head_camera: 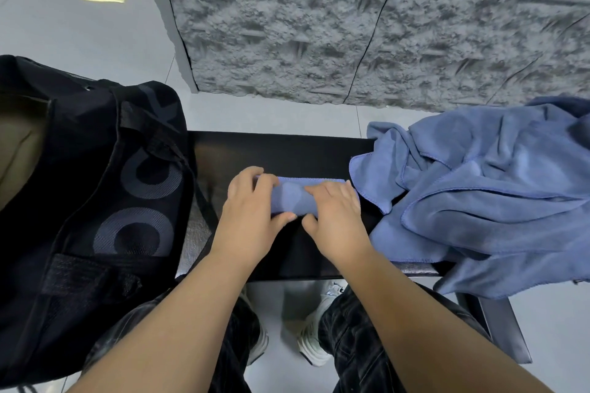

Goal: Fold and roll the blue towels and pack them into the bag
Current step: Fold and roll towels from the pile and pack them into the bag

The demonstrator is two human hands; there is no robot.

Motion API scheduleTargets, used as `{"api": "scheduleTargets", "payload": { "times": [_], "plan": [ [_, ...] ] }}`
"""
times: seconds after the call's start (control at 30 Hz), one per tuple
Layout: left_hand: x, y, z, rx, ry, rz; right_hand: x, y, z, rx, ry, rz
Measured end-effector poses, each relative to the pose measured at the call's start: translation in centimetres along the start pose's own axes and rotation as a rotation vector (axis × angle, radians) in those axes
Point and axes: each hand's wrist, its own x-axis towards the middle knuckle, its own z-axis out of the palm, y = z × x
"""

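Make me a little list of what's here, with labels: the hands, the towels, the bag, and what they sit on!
left hand: grips the left end of the rolled towel
right hand: grips its right end
rolled towel: blue, lying on the bench
loose towels: blue heap, right end of the bench
bag: black, on the left

Bare bench top [287, 150] far of centre; black bag [95, 185] blocks left, loose blue towels [479, 188] crowd right.
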Motion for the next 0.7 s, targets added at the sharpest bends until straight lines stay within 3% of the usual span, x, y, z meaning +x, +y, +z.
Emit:
{"api": "scheduleTargets", "payload": {
  "times": [0.17,0.3,0.47,0.57,0.7],
  "plan": [
    [0.5,-0.6,0.2,-0.062,0.002,0.011,1.3,-0.7,-0.3,-0.211,-0.191,-0.003],
    [0.7,-0.5,0.5,-0.183,0.015,-0.069,2.2,-0.3,-0.1,-0.25,-0.209,-0.027],
    [0.8,-0.2,0.6,-0.359,0.127,-0.383,3.6,-0.1,-0.5,-0.258,-0.177,-0.017],
    [1.2,-0.1,0.2,-0.589,0.045,-0.471,3.5,0.0,-1.1,-0.2,-0.143,0.016],
    [1.4,-0.2,-0.3,-0.987,-0.049,-0.495,2.7,-0.1,-1.5,-0.063,-0.217,0.063]
  ]
}}
